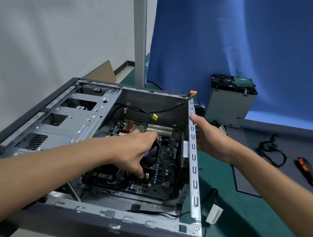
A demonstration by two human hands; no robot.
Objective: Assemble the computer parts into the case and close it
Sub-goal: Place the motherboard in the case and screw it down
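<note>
An open grey computer case (193, 158) lies on its side in the middle, with a green motherboard (166, 157) at its bottom. My left hand (135, 151) reaches into the case and grips the black CPU cooler fan (151, 158), thumb near a brass screw post (147, 176). My right hand (209, 137) rests on the case's right metal rim, fingers straight, thumb over the edge. A loose black cable with a yellow connector (155, 116) hangs inside near the back wall.
A grey drive cage holding a drive (230, 105) stands behind the case on the right. An orange-and-black screwdriver (309, 174) and a bundle of black cables (272, 150) lie on the dark mat to the right. A white tagged cable (214, 214) lies beside the case.
</note>
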